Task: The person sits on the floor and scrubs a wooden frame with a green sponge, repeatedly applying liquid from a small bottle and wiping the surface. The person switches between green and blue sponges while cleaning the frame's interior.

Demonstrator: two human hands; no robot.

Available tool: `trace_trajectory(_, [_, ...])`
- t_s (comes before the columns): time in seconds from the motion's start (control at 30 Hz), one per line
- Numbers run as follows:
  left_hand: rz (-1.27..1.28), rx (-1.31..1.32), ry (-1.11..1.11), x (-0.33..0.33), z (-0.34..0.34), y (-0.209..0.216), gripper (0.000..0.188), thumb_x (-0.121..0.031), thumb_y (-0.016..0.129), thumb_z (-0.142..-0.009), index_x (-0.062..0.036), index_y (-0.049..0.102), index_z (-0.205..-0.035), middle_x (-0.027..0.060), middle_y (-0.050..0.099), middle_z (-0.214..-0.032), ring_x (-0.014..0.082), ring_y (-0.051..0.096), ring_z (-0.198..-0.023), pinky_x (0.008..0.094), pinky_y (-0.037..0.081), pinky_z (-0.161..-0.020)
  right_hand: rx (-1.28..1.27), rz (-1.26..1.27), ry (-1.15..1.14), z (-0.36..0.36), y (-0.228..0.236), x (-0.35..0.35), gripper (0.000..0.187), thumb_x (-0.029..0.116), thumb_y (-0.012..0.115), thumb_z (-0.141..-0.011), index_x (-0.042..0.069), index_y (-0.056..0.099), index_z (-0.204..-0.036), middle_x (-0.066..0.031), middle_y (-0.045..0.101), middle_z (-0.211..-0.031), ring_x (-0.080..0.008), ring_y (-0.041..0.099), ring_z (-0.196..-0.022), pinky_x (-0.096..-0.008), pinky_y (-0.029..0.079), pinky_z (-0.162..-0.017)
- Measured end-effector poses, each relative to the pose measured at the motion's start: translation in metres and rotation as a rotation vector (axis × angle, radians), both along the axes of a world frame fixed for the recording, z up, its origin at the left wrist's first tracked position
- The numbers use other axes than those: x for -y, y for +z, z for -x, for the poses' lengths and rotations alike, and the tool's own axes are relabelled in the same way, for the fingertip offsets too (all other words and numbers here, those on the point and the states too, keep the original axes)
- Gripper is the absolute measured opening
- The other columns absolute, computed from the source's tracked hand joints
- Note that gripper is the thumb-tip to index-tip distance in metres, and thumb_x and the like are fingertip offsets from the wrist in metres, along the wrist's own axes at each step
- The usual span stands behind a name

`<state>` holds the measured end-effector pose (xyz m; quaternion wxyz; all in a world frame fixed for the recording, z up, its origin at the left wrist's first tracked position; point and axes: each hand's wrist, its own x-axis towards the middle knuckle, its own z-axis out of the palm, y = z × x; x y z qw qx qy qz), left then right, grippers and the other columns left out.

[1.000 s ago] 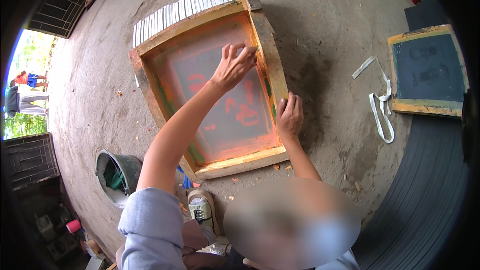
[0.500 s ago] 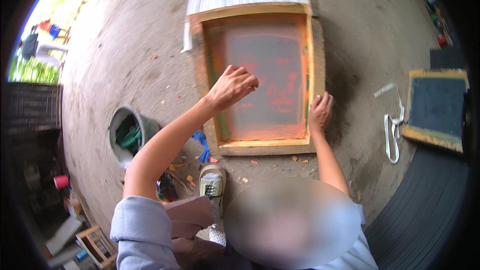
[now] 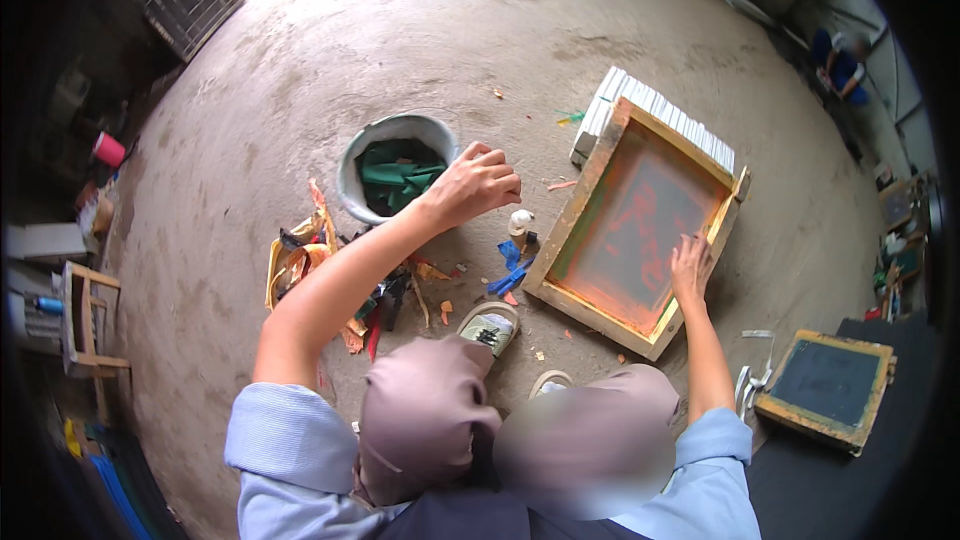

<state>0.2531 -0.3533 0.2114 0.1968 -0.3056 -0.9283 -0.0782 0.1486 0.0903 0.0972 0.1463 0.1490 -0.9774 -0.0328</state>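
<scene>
A wooden screen printing frame with an orange-stained grey mesh lies at an angle, centre right. White stacked pieces show along its far side. My right hand grips the frame's right rail, its fingers lapping over onto the inner side. My left hand hangs in the air left of the frame, next to a grey bucket. Its fingers are curled together, and whatever they may hold is hidden. Dark green cloth lies in the bucket. A small white-topped bottle stands between bucket and frame.
Blue scraps and a heap of torn coloured scraps lie near my feet. A second framed screen rests at the lower right beside a white strap. A wooden stool stands at the left. Another person is at the far right.
The view has swung left, so the frame now appears farther right and turned. My left hand has left its place above the mesh and is near the bucket. My right hand stays on the rail.
</scene>
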Motion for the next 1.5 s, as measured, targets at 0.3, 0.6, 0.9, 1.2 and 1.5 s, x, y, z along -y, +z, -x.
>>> trace_trajectory(0.3, [-0.111,0.181,0.519,0.06,-0.106,-0.058,0.018,-0.029,0.064,-0.084,-0.0124,0.066,-0.078,-0.0002,0.065,-0.083,0.0143,0.059,-0.096,0.0391,0.034,-0.095,0.442,-0.107,0.543,-0.014,0.063,0.206,0.027,0.027,0.054,-0.091,0.008,0.059,-0.109,-0.0154,0.06,-0.111,-0.0324,0.058,-0.108,-0.0469,0.048,-0.088])
trace_trajectory(0.6, [-0.255,0.216,0.976,0.136,-0.174,-0.118,0.022,-0.032,0.069,-0.082,-0.0131,0.068,-0.094,0.0036,0.054,-0.117,0.0256,0.04,-0.123,0.0509,0.03,-0.1,0.537,0.058,0.851,-0.074,0.048,0.34,0.024,0.027,0.055,-0.092,0.007,0.063,-0.104,-0.0145,0.063,-0.099,-0.0318,0.06,-0.103,-0.0423,0.049,-0.089])
trace_trajectory(0.9, [-0.512,0.032,0.903,0.149,-0.12,-0.152,0.016,-0.02,0.068,-0.084,-0.0176,0.064,-0.099,0.0002,0.057,-0.105,0.0193,0.052,-0.114,0.0492,0.024,-0.106,0.605,0.284,0.776,-0.037,0.001,0.458,0.025,0.027,0.061,-0.091,0.003,0.063,-0.1,-0.0149,0.061,-0.104,-0.0316,0.058,-0.104,-0.0425,0.048,-0.089])
trace_trajectory(1.2, [-0.737,-0.029,1.039,0.145,-0.077,-0.168,0.012,-0.016,0.068,-0.083,-0.0163,0.065,-0.094,-0.0005,0.058,-0.099,0.0179,0.053,-0.108,0.0484,0.02,-0.108,0.418,0.143,0.768,0.001,-0.055,0.488,0.021,0.018,0.071,-0.081,0.003,0.065,-0.095,-0.0143,0.064,-0.094,-0.0306,0.062,-0.095,-0.0408,0.051,-0.08])
trace_trajectory(1.5, [-1.087,-0.046,0.707,0.153,-0.045,-0.121,0.04,-0.03,0.064,-0.09,-0.0081,0.056,-0.122,0.0089,0.06,-0.119,0.027,0.054,-0.117,0.0405,0.037,-0.104,1.111,0.893,0.602,0.023,0.04,0.465,0.015,0.014,0.061,-0.095,0.0,0.063,-0.099,0.0009,0.065,-0.088,-0.0053,0.059,-0.08,-0.0216,0.047,-0.073])
